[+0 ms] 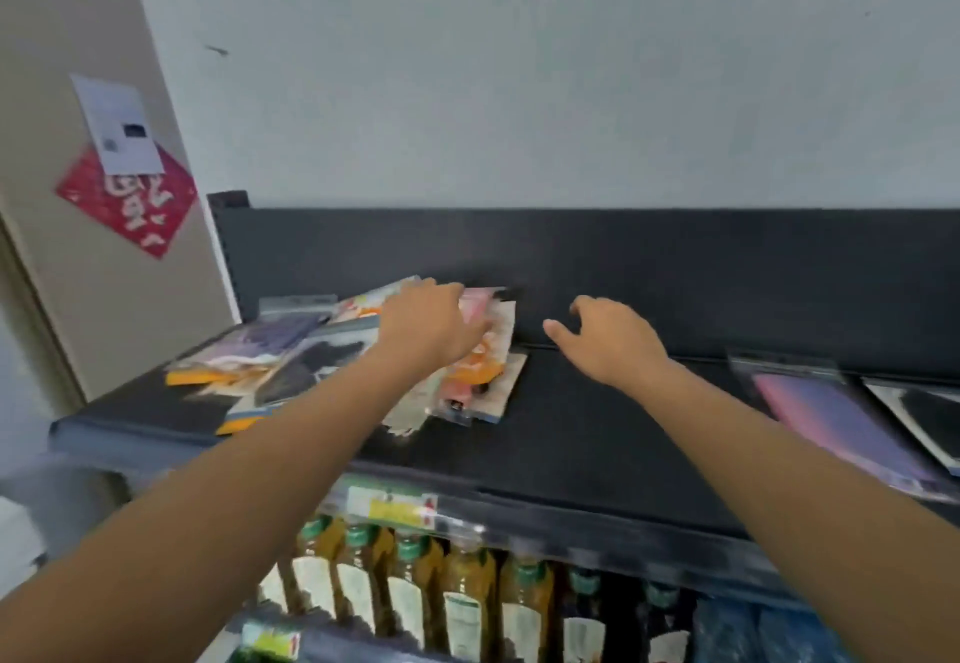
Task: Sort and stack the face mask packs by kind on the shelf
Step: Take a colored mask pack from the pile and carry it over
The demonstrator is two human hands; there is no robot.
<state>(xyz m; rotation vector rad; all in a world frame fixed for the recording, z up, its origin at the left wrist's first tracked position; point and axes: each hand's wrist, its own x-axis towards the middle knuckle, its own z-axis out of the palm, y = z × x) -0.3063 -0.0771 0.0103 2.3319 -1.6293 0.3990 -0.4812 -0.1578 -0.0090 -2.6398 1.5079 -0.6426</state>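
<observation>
While resting atop the jumbled face mask packs, left hand flat; right hand loosely open, empty, above shelf.

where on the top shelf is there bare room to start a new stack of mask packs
Bare shelf lies between the jumbled pile and the purple pack, below the right hand. The left end is crowded, with the left hand on the pile.
</observation>
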